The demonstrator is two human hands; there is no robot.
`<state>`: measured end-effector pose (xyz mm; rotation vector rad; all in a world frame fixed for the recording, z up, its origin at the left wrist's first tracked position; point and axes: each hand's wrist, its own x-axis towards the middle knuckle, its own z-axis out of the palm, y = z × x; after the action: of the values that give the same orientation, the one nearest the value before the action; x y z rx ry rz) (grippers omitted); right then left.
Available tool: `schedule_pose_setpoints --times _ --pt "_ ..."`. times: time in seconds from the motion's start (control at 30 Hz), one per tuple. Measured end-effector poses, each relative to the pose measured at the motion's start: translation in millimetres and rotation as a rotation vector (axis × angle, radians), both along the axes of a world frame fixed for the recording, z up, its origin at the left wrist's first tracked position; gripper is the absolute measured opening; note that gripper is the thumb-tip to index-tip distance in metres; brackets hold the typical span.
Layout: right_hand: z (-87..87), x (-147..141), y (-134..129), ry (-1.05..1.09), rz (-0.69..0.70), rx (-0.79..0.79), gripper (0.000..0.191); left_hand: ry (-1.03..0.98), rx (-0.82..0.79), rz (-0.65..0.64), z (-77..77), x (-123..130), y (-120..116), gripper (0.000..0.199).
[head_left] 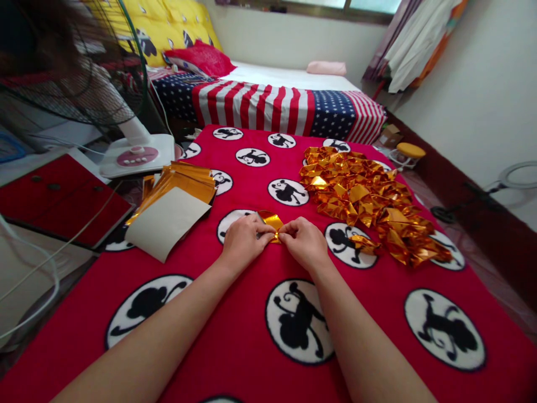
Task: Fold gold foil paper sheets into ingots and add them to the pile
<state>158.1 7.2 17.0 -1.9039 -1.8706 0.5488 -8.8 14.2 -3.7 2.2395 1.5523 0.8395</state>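
A small piece of shiny gold foil paper (273,221), partly folded, lies between my hands on the red cloth with monkey prints (235,347). My left hand (246,238) pinches its left side between thumb and fingers. On the opposite side, my right hand (305,239) pinches the near right edge. My fingers hide part of the paper. To the left rests a fanned stack of gold foil sheets (191,178), with a pale sheet back (168,224) on top. A large heap of folded gold foil pieces (356,190) spreads to the right, one folded piece (364,244) lying near my right hand.
A fan (138,148) stands at the left beside a red panel (62,193) and white cables (54,263). Behind the cloth is a bed (268,106) with a striped and starred cover. A yellow stool (411,150) sits at the back right.
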Motion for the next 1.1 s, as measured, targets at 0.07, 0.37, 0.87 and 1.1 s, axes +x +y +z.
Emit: schedule_pose_setpoints --times 0.07,0.37,0.87,1.1 --pt "1.7 -1 0 -0.016 -0.002 -0.005 0.012 -0.002 0.017 0.002 -0.5 0 0 0.013" --pt "2.7 -5 -3 -0.058 -0.009 -0.009 0.018 -0.016 0.026 0.014 -1.7 1 -2 0.014" --pt "-1.1 6 -6 0.097 0.09 -0.038 0.019 0.014 -0.036 0.014 3.3 2 -2 0.015" --pt "0.4 1 -2 0.016 0.057 -0.033 0.012 0.014 -0.043 0.025 3.8 3 -3 0.015"
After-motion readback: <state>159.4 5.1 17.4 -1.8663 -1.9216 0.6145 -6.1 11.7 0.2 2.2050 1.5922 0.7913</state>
